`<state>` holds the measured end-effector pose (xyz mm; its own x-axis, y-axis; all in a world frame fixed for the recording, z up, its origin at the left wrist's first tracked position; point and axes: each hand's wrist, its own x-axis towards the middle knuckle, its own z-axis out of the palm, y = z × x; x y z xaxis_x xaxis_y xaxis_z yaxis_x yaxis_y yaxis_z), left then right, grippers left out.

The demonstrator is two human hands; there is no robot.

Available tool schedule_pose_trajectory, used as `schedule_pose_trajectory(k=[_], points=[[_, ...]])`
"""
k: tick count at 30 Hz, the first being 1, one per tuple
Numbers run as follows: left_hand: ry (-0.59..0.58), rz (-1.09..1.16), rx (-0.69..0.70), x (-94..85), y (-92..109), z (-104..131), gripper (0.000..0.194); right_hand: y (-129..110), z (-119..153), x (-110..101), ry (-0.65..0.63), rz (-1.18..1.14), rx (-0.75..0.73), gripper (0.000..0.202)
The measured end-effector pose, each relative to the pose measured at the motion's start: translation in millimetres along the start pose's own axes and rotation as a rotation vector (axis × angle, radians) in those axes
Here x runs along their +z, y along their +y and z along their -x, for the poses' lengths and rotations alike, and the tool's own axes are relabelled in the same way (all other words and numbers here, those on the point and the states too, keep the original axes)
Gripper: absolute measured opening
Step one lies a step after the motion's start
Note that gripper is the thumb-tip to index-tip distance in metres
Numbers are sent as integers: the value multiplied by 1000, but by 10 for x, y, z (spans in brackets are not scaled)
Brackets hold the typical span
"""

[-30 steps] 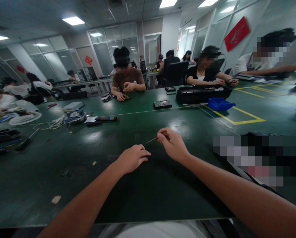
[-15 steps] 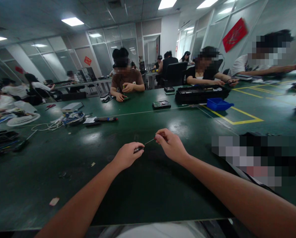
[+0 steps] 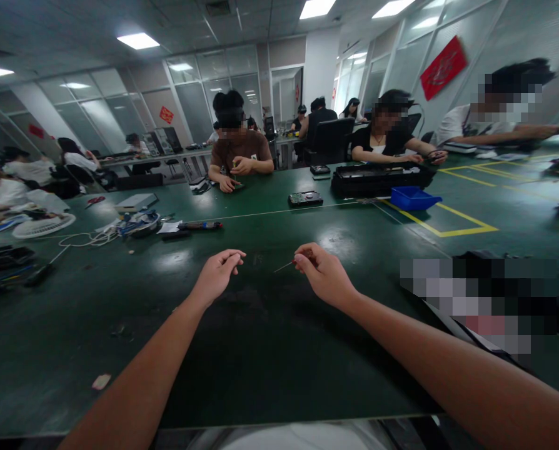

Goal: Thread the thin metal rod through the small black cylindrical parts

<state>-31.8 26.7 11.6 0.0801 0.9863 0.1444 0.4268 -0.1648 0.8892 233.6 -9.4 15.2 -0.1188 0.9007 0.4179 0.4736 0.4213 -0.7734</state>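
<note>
My right hand [image 3: 324, 272] is closed round a small screwdriver [image 3: 284, 266]. Its thin metal shaft points left, and a bit of red shows at the fingers; the handle is mostly hidden in my palm. To the left, my left hand [image 3: 218, 275] is held over the green table [image 3: 270, 362] with thumb and fingers pinched together. Whatever they hold, if anything, is too small or hidden to make out. The two hands are apart, and the screwdriver's tip touches nothing of the left hand.
Beyond my hands lies a hard drive [image 3: 305, 199]. A blue bin [image 3: 413, 198] and a long black casing [image 3: 380, 180] stand to its right. Cables [image 3: 139, 224] and a marker-like tool [image 3: 199, 226] lie at left. Co-workers sit across the table, one in a brown shirt [image 3: 256, 147].
My left hand has moved left and slightly away from me, off the screwdriver's tip. The dark piece seen in it before no longer shows. My right hand has stayed in place.
</note>
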Motion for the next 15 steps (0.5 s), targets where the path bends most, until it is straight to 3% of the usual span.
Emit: schedule_pose_trajectory(k=[6,11,15], points=[[148,380,-159,-355,28,-72,26,-21,-20,-42,11,-11,13,15],[297,657,-218,-827,107,-6,8,-10,-40,-49,40,-31,16,14],[402,689,-231,-1209,97,99,9,5,-48,-42,48,-39,28,14]])
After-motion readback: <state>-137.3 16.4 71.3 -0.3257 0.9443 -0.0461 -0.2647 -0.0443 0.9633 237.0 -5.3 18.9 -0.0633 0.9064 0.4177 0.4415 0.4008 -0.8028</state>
